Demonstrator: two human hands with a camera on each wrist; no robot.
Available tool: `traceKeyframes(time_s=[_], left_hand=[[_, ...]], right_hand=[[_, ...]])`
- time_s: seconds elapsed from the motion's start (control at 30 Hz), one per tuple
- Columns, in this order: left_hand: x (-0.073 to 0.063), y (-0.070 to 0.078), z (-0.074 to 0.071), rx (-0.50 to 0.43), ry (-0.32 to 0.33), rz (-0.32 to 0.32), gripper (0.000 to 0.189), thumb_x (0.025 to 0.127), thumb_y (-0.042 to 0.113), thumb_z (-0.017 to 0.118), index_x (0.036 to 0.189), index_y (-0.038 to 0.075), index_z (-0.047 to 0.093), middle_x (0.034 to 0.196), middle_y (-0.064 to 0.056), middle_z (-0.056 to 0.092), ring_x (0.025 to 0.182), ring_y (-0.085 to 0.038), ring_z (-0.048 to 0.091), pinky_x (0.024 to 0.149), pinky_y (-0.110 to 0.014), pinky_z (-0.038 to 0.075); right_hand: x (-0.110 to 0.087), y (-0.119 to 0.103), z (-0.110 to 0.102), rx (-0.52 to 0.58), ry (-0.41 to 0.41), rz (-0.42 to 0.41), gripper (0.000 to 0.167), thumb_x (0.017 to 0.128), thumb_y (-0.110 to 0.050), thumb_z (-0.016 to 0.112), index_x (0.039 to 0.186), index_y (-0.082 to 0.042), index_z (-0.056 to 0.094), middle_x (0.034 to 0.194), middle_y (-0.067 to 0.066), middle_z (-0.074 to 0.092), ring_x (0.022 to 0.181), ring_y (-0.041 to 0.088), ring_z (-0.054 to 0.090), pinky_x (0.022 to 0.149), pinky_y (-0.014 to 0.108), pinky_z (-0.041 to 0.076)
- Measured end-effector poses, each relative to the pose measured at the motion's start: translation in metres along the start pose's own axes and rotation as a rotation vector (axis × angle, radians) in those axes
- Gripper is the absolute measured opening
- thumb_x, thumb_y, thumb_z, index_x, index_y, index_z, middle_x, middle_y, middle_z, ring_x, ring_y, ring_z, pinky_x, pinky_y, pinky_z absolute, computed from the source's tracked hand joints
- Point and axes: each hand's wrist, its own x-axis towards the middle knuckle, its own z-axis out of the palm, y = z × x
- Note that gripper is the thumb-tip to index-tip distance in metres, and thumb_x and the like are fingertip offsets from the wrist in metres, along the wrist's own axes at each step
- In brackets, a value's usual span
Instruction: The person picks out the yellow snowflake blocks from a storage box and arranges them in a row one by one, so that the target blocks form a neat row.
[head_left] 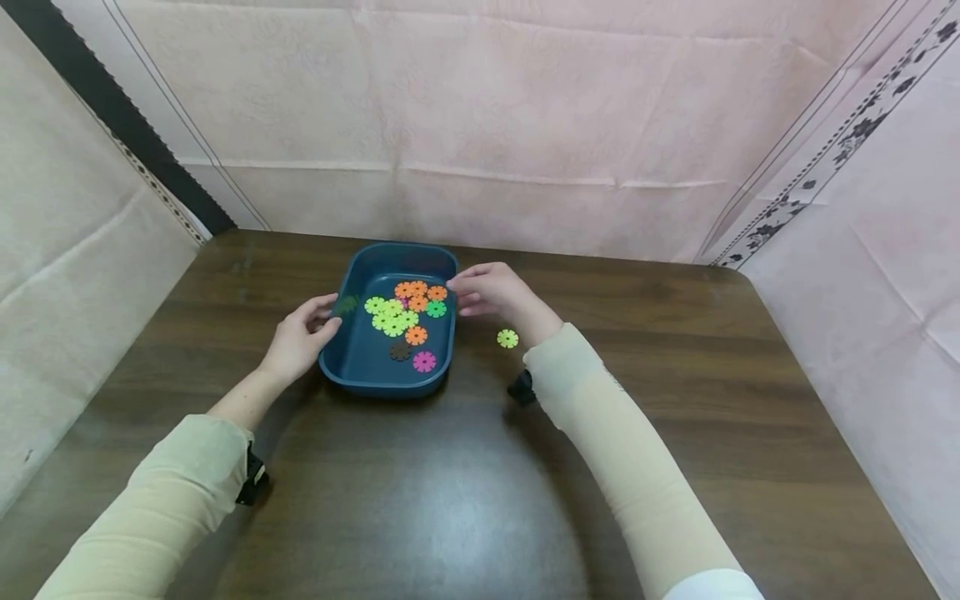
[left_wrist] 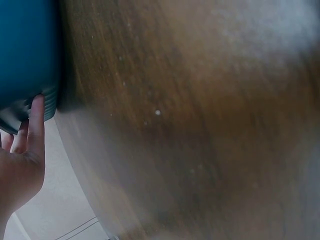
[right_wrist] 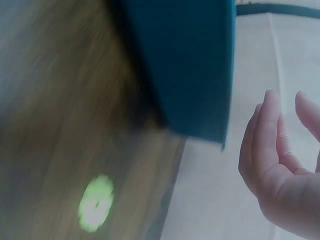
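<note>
A blue plastic tray (head_left: 358, 379) stands on the table and holds several flower-shaped discs in yellow-green, orange, green, pink and brown. My left hand (head_left: 296, 337) grips its left side, thumb at the rim. In the left wrist view, the fingers (left_wrist: 36, 130) touch the tray's outer wall (left_wrist: 30, 55). A dark green disc (head_left: 346, 305) shows near those fingertips, against the tray's left side. By the right rim, my right hand (head_left: 491, 292) hovers with nothing visible in it; the right wrist view shows its thumb and fingers (right_wrist: 267, 130) apart. One yellow-green disc (head_left: 507, 338) lies on the table below the right hand.
The brown wooden table (head_left: 420, 517) reaches back to a pale cloth wall (head_left: 487, 108). More cloth hangs at the left and right edges. The tray stands near the back edge, left of the middle.
</note>
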Motion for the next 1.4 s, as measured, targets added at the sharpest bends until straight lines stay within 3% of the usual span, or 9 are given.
traceKeyframes(time_s=[0.23, 0.4, 0.6, 0.8, 0.9, 1.03, 1.13, 1.27, 1.4], left_hand=[[-0.001, -0.001, 0.001, -0.003, -0.001, -0.005, 0.048, 0.099, 0.024, 0.044, 0.143, 0.004, 0.035, 0.128, -0.026, 0.051, 0.113, -0.039, 0.051, 0.095, -0.052, 0.044], [-0.002, -0.004, 0.000, 0.007, 0.004, -0.011, 0.048, 0.099, 0.024, 0.044, 0.142, 0.004, 0.035, 0.127, -0.026, 0.052, 0.111, -0.038, 0.051, 0.095, -0.052, 0.045], [-0.003, -0.003, 0.000, -0.002, 0.016, -0.004, 0.047, 0.099, 0.022, 0.045, 0.141, 0.003, 0.036, 0.127, -0.027, 0.052, 0.111, -0.039, 0.052, 0.094, -0.052, 0.045], [-0.002, -0.001, 0.000, -0.009, 0.022, -0.005, 0.046, 0.099, 0.020, 0.046, 0.141, 0.003, 0.037, 0.126, -0.027, 0.053, 0.111, -0.039, 0.052, 0.094, -0.052, 0.045], [-0.001, -0.001, 0.001, -0.010, 0.027, 0.001, 0.046, 0.098, 0.020, 0.046, 0.141, 0.003, 0.038, 0.126, -0.027, 0.053, 0.110, -0.038, 0.053, 0.094, -0.051, 0.045], [-0.001, 0.000, 0.002, -0.014, 0.026, 0.008, 0.046, 0.098, 0.019, 0.046, 0.141, 0.003, 0.038, 0.125, -0.026, 0.054, 0.108, -0.037, 0.054, 0.093, -0.051, 0.046], [0.000, 0.000, 0.002, -0.016, 0.022, 0.006, 0.046, 0.098, 0.019, 0.046, 0.141, 0.003, 0.038, 0.125, -0.026, 0.055, 0.107, -0.036, 0.054, 0.093, -0.050, 0.046], [0.000, 0.000, 0.002, -0.011, 0.028, 0.004, 0.046, 0.098, 0.020, 0.046, 0.141, 0.004, 0.038, 0.125, -0.025, 0.055, 0.107, -0.036, 0.054, 0.093, -0.050, 0.046], [0.001, 0.000, 0.002, -0.007, 0.040, 0.014, 0.045, 0.098, 0.018, 0.047, 0.140, 0.003, 0.039, 0.124, -0.025, 0.056, 0.106, -0.036, 0.054, 0.091, -0.050, 0.047]], right_hand=[[0.004, -0.008, 0.040, 0.014, -0.057, 0.002, 0.035, 0.087, -0.020, 0.067, 0.116, -0.001, 0.061, 0.124, 0.020, 0.059, 0.105, 0.029, 0.060, 0.082, 0.033, 0.055], [0.010, -0.003, 0.069, 0.058, -0.096, 0.033, 0.041, 0.086, -0.019, 0.067, 0.121, 0.001, 0.057, 0.127, 0.023, 0.056, 0.115, 0.033, 0.057, 0.091, 0.040, 0.050], [0.017, 0.003, 0.090, 0.079, -0.036, 0.077, 0.046, 0.083, -0.018, 0.072, 0.120, -0.001, 0.052, 0.123, 0.023, 0.057, 0.113, 0.032, 0.058, 0.091, 0.041, 0.050], [0.025, 0.010, 0.097, 0.031, 0.039, 0.086, 0.060, 0.082, -0.018, 0.072, 0.133, -0.001, 0.045, 0.124, 0.022, 0.056, 0.110, 0.032, 0.059, 0.084, 0.039, 0.054], [0.033, 0.015, 0.099, -0.051, 0.096, 0.103, 0.054, 0.081, -0.020, 0.073, 0.127, -0.001, 0.053, 0.110, 0.017, 0.061, 0.094, 0.026, 0.063, 0.078, 0.036, 0.056], [0.043, 0.022, 0.102, -0.191, 0.157, 0.126, 0.023, 0.079, -0.024, 0.075, 0.086, -0.005, 0.063, 0.071, 0.005, 0.052, 0.062, 0.017, 0.057, 0.065, 0.030, 0.056], [0.047, 0.025, 0.104, -0.291, 0.158, 0.092, 0.035, 0.079, -0.024, 0.075, 0.059, -0.010, 0.050, 0.052, 0.000, 0.040, 0.049, 0.015, 0.051, 0.053, 0.026, 0.051], [0.045, 0.027, 0.109, -0.502, 0.145, -0.010, 0.030, 0.080, -0.025, 0.074, 0.062, -0.009, 0.057, 0.056, 0.000, 0.049, 0.050, 0.014, 0.052, 0.052, 0.025, 0.045], [0.041, 0.024, 0.115, -0.732, 0.155, -0.044, 0.020, 0.080, -0.026, 0.075, 0.083, -0.008, 0.066, 0.081, 0.001, 0.061, 0.063, 0.013, 0.053, 0.064, 0.027, 0.050]])
